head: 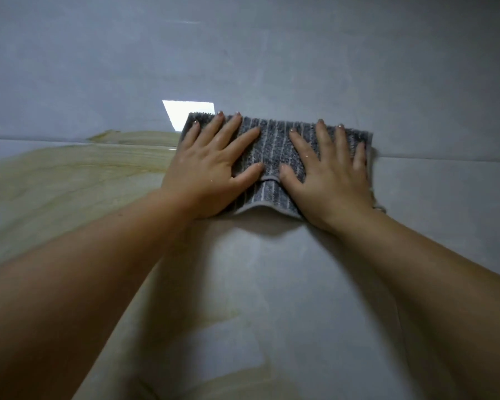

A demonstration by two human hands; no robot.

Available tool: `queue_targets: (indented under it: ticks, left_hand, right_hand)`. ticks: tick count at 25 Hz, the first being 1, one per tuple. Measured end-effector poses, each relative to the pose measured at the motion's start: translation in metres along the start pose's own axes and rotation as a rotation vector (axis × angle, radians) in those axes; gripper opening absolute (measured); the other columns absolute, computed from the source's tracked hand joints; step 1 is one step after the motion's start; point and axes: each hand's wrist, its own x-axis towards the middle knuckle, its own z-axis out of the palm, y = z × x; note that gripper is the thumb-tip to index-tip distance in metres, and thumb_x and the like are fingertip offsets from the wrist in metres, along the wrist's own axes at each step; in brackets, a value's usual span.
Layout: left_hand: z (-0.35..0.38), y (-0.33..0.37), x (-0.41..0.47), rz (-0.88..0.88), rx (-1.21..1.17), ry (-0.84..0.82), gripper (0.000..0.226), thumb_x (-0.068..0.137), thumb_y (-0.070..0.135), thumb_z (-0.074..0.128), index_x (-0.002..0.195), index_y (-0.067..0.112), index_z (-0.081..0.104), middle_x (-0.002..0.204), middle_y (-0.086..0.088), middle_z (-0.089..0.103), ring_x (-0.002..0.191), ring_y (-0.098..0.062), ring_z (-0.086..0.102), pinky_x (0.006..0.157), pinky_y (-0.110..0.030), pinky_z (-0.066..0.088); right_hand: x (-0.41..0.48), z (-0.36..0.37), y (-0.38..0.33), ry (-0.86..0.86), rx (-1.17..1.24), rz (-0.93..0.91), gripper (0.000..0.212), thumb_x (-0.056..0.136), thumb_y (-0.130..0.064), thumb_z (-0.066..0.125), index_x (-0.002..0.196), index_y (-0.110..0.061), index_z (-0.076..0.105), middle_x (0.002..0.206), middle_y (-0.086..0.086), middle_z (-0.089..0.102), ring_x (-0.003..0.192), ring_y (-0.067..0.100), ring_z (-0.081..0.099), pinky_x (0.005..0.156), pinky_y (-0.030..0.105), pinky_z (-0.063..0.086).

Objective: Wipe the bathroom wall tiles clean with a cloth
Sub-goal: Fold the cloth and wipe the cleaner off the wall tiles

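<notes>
Grey wall tiles, folded grey striped cloth

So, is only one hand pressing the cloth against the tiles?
No, the left hand and the right hand both lie flat on the striped cloth.

cloth: dark grey, thin pale vertical stripes
wall tiles: pale grey-blue, yellowish-beige streaked patch at left

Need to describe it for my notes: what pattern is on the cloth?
Dark grey cloth with thin pale stripes, shown in the head view.
</notes>
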Motion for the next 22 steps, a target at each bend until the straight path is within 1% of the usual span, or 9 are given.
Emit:
queue_targets:
  ticks: [3,6,9,12,14,17,20,22]
  left_hand:
    - [-0.002,0.000,-0.017,-0.040,0.009,0.005,0.076,0.085,0.075,0.006,0.155,0.046,0.010,0.167,0.009,0.005,0.154,-0.015,0.000,0.124,-0.044,0.000]
    - [0.000,0.023,-0.041,-0.026,0.005,0.002,0.075,0.086,0.074,0.006,0.156,0.045,0.009,0.167,0.009,0.003,0.154,-0.015,-0.003,0.124,-0.044,-0.002]
    - [0.002,0.035,-0.040,0.020,-0.005,-0.005,0.076,0.087,0.074,0.008,0.156,0.043,0.006,0.167,0.008,0.003,0.154,-0.015,-0.004,0.124,-0.043,-0.002]
    - [0.001,0.025,-0.019,0.079,-0.039,-0.011,0.080,0.087,0.075,0.011,0.158,0.039,0.002,0.167,0.009,0.004,0.154,-0.014,-0.003,0.125,-0.042,-0.001]
    - [0.001,0.007,-0.006,0.090,-0.031,-0.007,0.081,0.087,0.076,0.011,0.158,0.038,0.004,0.167,0.010,0.004,0.153,-0.013,-0.002,0.125,-0.041,-0.001]
    - [-0.005,-0.037,0.004,0.073,-0.018,-0.016,0.078,0.088,0.075,0.013,0.157,0.040,0.005,0.167,0.011,0.003,0.153,-0.012,-0.003,0.124,-0.040,-0.004]
    - [-0.012,-0.092,-0.006,0.068,-0.035,-0.022,0.079,0.086,0.077,0.011,0.156,0.041,0.005,0.167,0.012,0.002,0.153,-0.011,-0.004,0.124,-0.039,-0.004]
    - [-0.017,-0.122,-0.023,0.052,-0.034,-0.023,0.082,0.083,0.078,0.006,0.156,0.041,0.005,0.167,0.011,0.002,0.153,-0.012,-0.003,0.124,-0.040,-0.003]
  right_hand:
    - [-0.009,0.002,0.000,0.005,0.005,-0.119,0.064,0.094,-0.064,0.015,0.153,-0.043,0.001,0.163,-0.004,-0.011,0.149,0.021,-0.017,0.118,0.049,-0.012]
    - [-0.035,0.005,0.021,0.011,-0.021,-0.201,0.070,0.086,-0.067,0.006,0.152,-0.044,-0.003,0.163,-0.005,-0.010,0.149,0.019,-0.016,0.119,0.049,-0.010]
    - [-0.043,0.003,0.039,0.006,-0.036,-0.141,0.075,0.080,-0.073,0.001,0.150,-0.047,-0.004,0.163,-0.005,-0.009,0.149,0.019,-0.014,0.119,0.049,-0.008]
    - [-0.031,0.000,0.033,0.006,-0.042,-0.036,0.076,0.079,-0.075,0.003,0.150,-0.048,-0.003,0.163,-0.004,-0.010,0.149,0.020,-0.014,0.119,0.049,-0.008]
    - [-0.019,-0.002,0.016,-0.009,-0.038,0.020,0.074,0.083,-0.074,0.007,0.151,-0.047,-0.003,0.163,-0.004,-0.011,0.149,0.021,-0.014,0.119,0.050,-0.008]
    - [-0.002,0.001,-0.029,-0.010,-0.033,0.051,0.067,0.091,-0.071,0.014,0.151,-0.046,-0.002,0.163,-0.004,-0.013,0.149,0.022,-0.016,0.119,0.050,-0.009]
    - [0.011,0.006,-0.083,-0.005,-0.020,0.038,0.066,0.092,-0.069,0.017,0.151,-0.046,0.000,0.163,-0.004,-0.012,0.149,0.021,-0.015,0.119,0.050,-0.010]
    - [0.010,0.012,-0.117,0.013,-0.011,0.017,0.066,0.091,-0.070,0.015,0.151,-0.046,0.000,0.163,-0.005,-0.011,0.149,0.020,-0.015,0.119,0.049,-0.010]
